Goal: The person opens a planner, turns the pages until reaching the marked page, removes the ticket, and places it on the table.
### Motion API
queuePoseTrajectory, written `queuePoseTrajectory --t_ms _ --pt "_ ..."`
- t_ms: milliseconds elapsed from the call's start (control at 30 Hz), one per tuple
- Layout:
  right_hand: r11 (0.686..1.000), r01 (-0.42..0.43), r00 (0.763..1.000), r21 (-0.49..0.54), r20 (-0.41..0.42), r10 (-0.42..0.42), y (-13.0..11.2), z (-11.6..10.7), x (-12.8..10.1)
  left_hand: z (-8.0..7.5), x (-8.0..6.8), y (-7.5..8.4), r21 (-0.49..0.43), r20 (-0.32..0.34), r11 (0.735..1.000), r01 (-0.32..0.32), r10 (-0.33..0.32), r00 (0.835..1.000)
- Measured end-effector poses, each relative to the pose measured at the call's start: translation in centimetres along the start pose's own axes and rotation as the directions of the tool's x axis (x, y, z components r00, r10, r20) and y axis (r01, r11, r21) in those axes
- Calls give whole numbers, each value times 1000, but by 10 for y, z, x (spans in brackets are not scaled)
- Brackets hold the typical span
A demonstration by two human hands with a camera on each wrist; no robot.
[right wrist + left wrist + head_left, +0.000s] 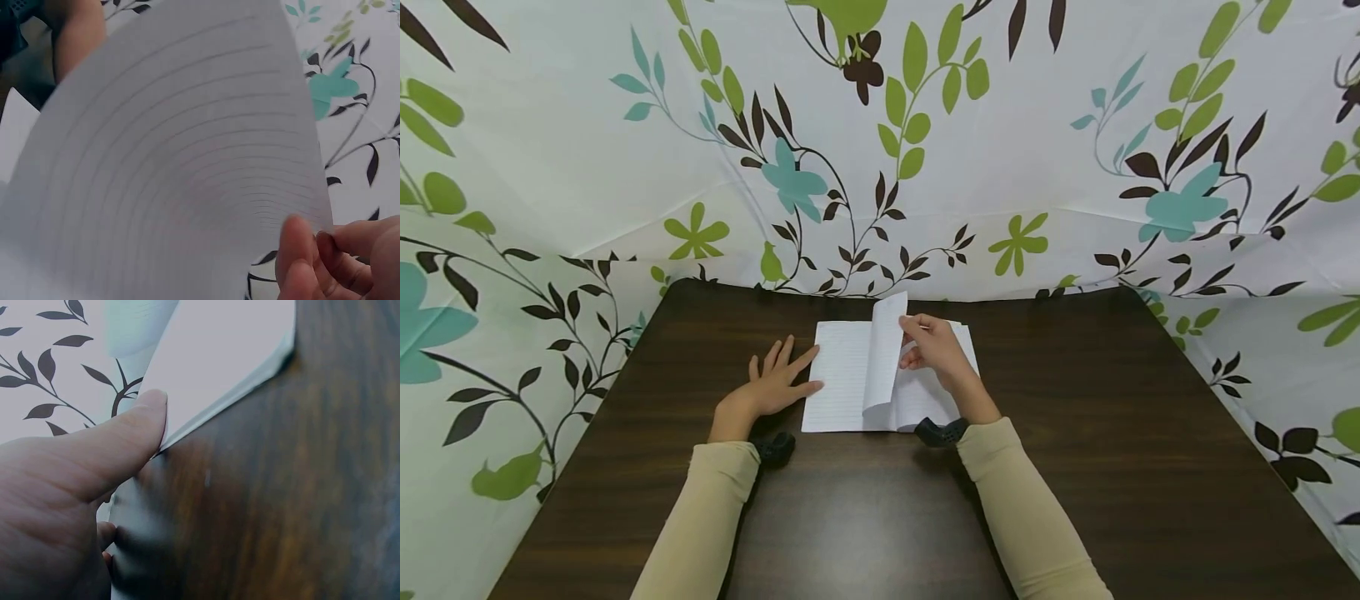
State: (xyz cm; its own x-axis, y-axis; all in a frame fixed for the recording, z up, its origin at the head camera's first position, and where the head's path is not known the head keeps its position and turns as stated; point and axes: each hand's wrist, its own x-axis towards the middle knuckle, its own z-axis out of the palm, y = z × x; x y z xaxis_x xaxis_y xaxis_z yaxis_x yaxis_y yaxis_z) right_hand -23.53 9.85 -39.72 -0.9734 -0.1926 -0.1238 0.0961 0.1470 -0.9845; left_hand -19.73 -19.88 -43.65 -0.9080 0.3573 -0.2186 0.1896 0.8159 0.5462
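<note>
Flat, fingers spread: left hand (775,382) pressing the open notebook's (842,383) left edge on the dark table (1112,433). Right hand (936,350) pinching a lifted lined page (883,354), upright and curled.

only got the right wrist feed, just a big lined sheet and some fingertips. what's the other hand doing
Observer: The left hand lies flat, fingers straight, on the left edge of the open notebook.
Operator: so is the book on a table
Observer: Yes, it lies open on a dark wooden table, near the far edge.
Operator: how far over is the page
Observer: The page stands about upright above the middle of the book, pinched at its top edge by the right hand.
</note>
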Motion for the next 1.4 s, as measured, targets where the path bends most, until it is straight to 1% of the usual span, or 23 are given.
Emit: queuePoseTrajectory --t_ms 267,367,633,800,867,933,1100,1233,1400 --pt "1000 -15 999 3 43 15 2 14 3 -1 -1 3 1 -1 1000 5 -5 1000" --pt "1000 -20 998 1 60 20 0 18 2 -1 -1 3 0 -2 1000 9 -9 1000" --pt "998 26 998 -49 57 -23 6 26 5 2 1 -1 0 2 1000 17 -17 1000" --pt "991 76 997 -111 41 -71 7 30 4 1 2 0 -17 1 1000 16 -16 1000" --pt "984 97 995 -148 43 -92 9 32 4 0 2 0 -30 6 999 19 -19 1000" --pt "971 113 993 -211 48 -105 10 35 5 -1 2 0 -48 12 998 32 -31 999" --pt "920 135 990 -369 78 -114 13 38 4 -2 2 -1 -84 14 994 70 -69 998" --pt "898 151 986 -414 122 -109 15 39 4 -3 2 0 -67 3 996 57 -57 998" --pt "882 167 982 -441 154 -108 16 37 4 -3 1 3 -22 5 999 30 -30 1000"
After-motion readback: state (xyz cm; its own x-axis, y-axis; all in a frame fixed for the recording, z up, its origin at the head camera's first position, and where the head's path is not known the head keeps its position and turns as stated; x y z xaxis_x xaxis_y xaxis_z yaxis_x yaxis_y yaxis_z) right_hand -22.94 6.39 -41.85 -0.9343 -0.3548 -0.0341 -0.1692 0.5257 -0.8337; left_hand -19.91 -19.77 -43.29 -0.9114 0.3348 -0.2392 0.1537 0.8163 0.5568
